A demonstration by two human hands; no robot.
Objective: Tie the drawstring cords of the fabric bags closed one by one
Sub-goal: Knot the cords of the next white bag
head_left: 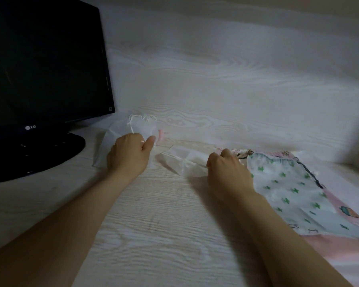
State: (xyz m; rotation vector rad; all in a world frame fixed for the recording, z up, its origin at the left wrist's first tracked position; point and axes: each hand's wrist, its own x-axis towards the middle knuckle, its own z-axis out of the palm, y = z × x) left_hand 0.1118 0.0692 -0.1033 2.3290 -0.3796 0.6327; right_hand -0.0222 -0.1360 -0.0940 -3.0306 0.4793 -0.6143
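Now left hand (pixel 129 155) grips tied white bag (pixel 122 129), fingers curled; right hand (pixel 226 169) fingers pinch flat bag (pixel 180 161)

Black LG monitor (pixel 46 59) on pale woodgrain desk (pixel 153 235), far left

bags (pixel 131 129) lie right of monitor (pixel 46 65), on table (pixel 153 224).

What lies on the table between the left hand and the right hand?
In the head view, a crumpled white fabric bag lies on the table between the left hand and the right hand, reaching the right hand.
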